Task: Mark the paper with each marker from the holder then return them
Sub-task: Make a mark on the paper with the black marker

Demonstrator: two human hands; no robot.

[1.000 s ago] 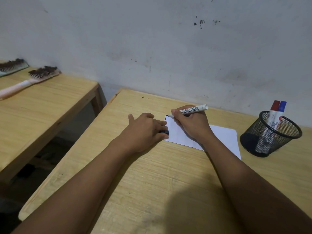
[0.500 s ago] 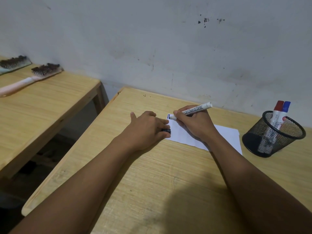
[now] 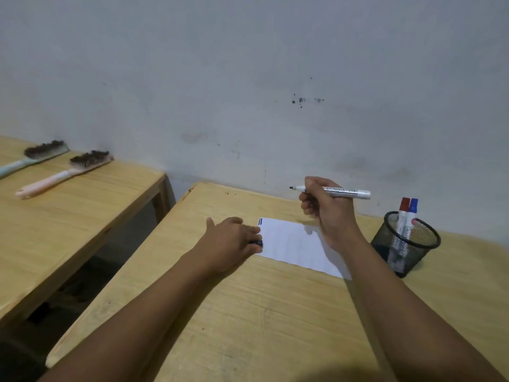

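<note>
Uncapped marker held above the marked paper, cap waiting in the other hand.

On the neighbouring wooden table (image 3: 82, 216) at far left lie two long-handled brushes (image 3: 66, 172), no part of the job. The left hand (image 3: 234, 241) lies flat at the left edge of the white paper sheet (image 3: 292, 244), its fingers curled over a small dark piece, probably the marker's cap (image 3: 257, 243), though little of it shows. Short dark strokes (image 3: 260, 221) sit in the sheet's far left corner. The right hand (image 3: 327, 210) is clamped on the white-barrelled black marker (image 3: 338, 191), held level above the paper, tip bare and pointing left. To recap cleanly, bring tip and cap together in line, press home, then drop it into the black mesh holder (image 3: 405, 246) near the main table's (image 3: 248, 312) right edge, beside the red-capped (image 3: 404, 205) and blue-capped markers (image 3: 413, 206).
</note>
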